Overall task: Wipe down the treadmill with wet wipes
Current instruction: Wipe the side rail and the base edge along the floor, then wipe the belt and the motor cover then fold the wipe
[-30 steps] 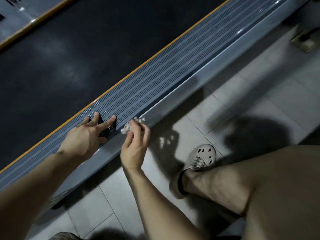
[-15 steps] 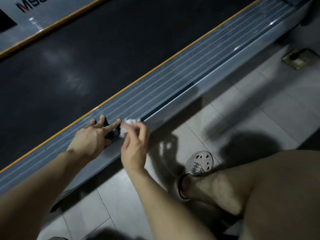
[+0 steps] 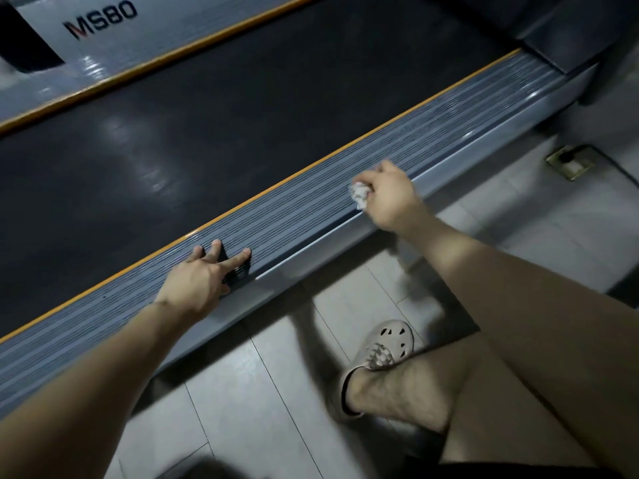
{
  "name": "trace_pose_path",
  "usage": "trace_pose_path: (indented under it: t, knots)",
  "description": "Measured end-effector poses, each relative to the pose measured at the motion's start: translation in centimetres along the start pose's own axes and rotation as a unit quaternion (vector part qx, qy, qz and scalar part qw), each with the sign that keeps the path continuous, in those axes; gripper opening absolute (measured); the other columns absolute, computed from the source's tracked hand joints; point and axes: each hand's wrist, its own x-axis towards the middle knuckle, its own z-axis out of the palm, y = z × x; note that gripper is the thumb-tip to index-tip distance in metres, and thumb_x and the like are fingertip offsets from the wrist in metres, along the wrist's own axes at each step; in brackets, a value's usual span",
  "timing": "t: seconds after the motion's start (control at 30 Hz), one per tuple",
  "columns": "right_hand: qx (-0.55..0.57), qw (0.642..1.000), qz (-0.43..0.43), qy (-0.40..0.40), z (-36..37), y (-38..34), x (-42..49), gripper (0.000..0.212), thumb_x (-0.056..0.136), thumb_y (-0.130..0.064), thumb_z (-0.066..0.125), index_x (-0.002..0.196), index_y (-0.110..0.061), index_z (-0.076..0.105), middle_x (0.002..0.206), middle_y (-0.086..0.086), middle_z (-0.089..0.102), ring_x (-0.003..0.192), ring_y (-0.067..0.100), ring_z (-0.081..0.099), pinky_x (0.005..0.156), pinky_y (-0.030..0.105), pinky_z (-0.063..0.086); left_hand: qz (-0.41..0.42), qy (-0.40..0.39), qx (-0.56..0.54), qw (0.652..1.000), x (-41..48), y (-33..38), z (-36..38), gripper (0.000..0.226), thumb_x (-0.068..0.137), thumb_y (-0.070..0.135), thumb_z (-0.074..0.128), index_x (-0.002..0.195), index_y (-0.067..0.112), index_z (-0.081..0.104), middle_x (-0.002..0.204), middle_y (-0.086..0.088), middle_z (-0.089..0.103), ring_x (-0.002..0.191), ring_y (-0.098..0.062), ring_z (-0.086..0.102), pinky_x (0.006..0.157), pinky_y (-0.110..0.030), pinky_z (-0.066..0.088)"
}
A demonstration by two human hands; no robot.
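Note:
The treadmill runs diagonally across the head view, with a black belt [image 3: 193, 143] and a grey ribbed side rail [image 3: 304, 212] edged in orange. My left hand [image 3: 204, 278] rests on the rail with fingers spread and straight. My right hand [image 3: 390, 198] grips a crumpled white wet wipe [image 3: 360, 195] and presses it on the rail's outer edge, well to the right of the left hand.
The far side rail [image 3: 103, 43] carries the marking MS80. Pale floor tiles [image 3: 276, 392] lie beside the treadmill. My right foot in a beige perforated clog [image 3: 390, 344] stands on them. A brass floor socket [image 3: 570, 160] sits at the right.
My right hand has slid the wipe along the rail to the right, away from the left hand. The left hand has stayed planted on the rail. The view has shifted toward the treadmill's end.

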Motion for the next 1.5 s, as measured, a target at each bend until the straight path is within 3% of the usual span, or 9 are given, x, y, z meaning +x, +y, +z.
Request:
trace_pose_path:
  t: [0.27,0.4,0.6,0.8,0.9,1.03,1.13,1.33,1.5]
  knots:
    - [0.032,0.979,-0.138,-0.146,-1.5,-5.0,-3.0,0.039,0.092,-0.007,0.049,0.119,-0.022,0.073,0.093,-0.011,0.052,0.096,0.015,0.055,0.085,0.029,0.044,-0.008,-0.043,0.023,0.999,-0.1,0.3,-0.8,0.092,0.103,0.035,0.062,0.162,0.058,-0.006,0.173,-0.014,0.016,0.156,-0.043,0.026,0.110,-0.056,0.051]
    - [0.039,0.978,-0.128,-0.160,-5.0,-4.5,-2.9,0.041,0.091,-0.005,0.046,0.116,-0.020,0.075,0.096,-0.008,0.062,0.092,0.017,0.059,0.082,0.031,0.050,-0.007,-0.040,0.094,0.995,0.3,1.9,-2.6,0.074,0.096,0.048,0.064,0.157,0.042,0.023,0.131,-0.006,0.048,0.112,-0.032,0.063,0.072,-0.045,0.062]
    - [0.082,0.991,-0.061,-0.081,-7.4,-1.3,-1.0,0.022,0.097,-0.021,0.056,0.106,-0.022,0.076,0.106,0.001,0.073,0.100,0.024,0.064,0.086,0.033,0.055,0.008,0.005,0.112,0.994,2.5,7.7,-8.3,0.016,0.101,0.038,0.054,0.106,0.026,0.064,0.103,0.007,0.064,0.090,-0.026,0.068,0.068,-0.035,0.057]
    - [0.134,0.990,-0.029,-0.021,-6.4,1.0,-0.9,0.018,0.093,-0.015,0.058,0.101,-0.003,0.069,0.096,0.012,0.070,0.088,0.021,0.063,0.068,0.017,0.045,0.014,0.099,0.078,0.992,7.0,11.6,-11.6,0.037,0.104,0.048,0.047,0.079,0.020,0.047,0.081,0.005,0.061,0.074,-0.033,0.063,0.063,-0.036,0.053]
    - [0.130,0.991,0.020,-0.025,-6.6,2.9,-1.4,0.021,0.091,-0.018,0.061,0.105,-0.004,0.068,0.099,0.011,0.071,0.095,0.026,0.065,0.073,0.023,0.044,0.037,0.157,0.039,0.986,10.1,11.6,-12.1,0.053,0.105,0.058,0.044,0.068,0.021,0.047,0.073,0.008,0.053,0.067,-0.028,0.059,0.061,-0.034,0.050]
    - [0.083,0.992,0.095,0.017,-7.9,4.2,-0.6,0.028,0.095,-0.017,0.057,0.119,-0.013,0.070,0.114,0.007,0.070,0.112,0.028,0.064,0.092,0.034,0.050,0.064,0.163,-0.012,0.984,14.5,11.1,-12.5,0.036,0.104,0.060,0.042,0.106,0.032,0.064,0.107,0.008,0.062,0.106,-0.023,0.066,0.080,-0.038,0.056]
    - [0.079,0.989,0.114,0.054,-8.0,3.7,0.2,0.032,0.097,-0.018,0.056,0.126,-0.018,0.069,0.121,0.005,0.068,0.115,0.026,0.062,0.100,0.034,0.048,0.059,0.132,-0.031,0.989,17.1,10.0,-12.5,0.044,0.100,0.067,0.042,0.132,0.038,0.054,0.124,0.007,0.058,0.121,-0.023,0.059,0.092,-0.040,0.054]
    - [0.047,0.990,0.085,0.103,-6.3,2.6,1.6,0.039,0.097,-0.018,0.056,0.133,-0.031,0.065,0.126,-0.003,0.062,0.117,0.024,0.060,0.102,0.036,0.050,0.022,0.136,-0.068,0.988,22.0,8.2,-12.8,0.053,0.105,0.063,0.035,0.148,0.034,0.047,0.146,0.003,0.054,0.135,-0.026,0.052,0.101,-0.047,0.051]
    - [0.016,0.985,0.044,0.166,-5.3,3.0,2.3,0.042,0.094,-0.010,0.060,0.133,-0.024,0.069,0.121,-0.002,0.065,0.111,0.023,0.061,0.099,0.038,0.054,0.060,0.112,-0.078,0.989,23.1,8.2,-10.9,0.051,0.106,0.062,0.024,0.140,0.035,0.050,0.134,0.004,0.061,0.123,-0.023,0.060,0.097,-0.044,0.050]
